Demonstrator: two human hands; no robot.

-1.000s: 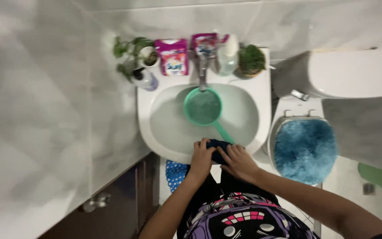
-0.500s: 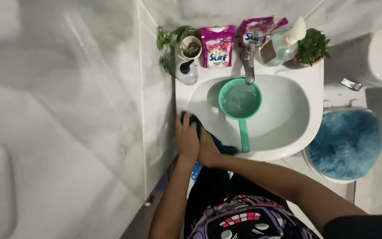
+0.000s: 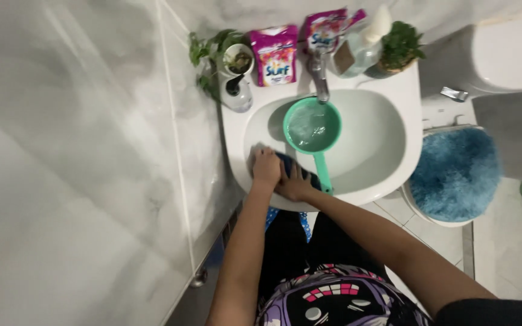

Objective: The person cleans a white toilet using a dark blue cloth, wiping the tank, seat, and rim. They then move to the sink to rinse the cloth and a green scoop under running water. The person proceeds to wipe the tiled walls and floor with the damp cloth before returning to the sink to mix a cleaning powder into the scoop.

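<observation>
Bright, even overhead light; soft glare on the marble wall (image 3: 80, 151); wide-angle bending and slight blur at edges.
</observation>
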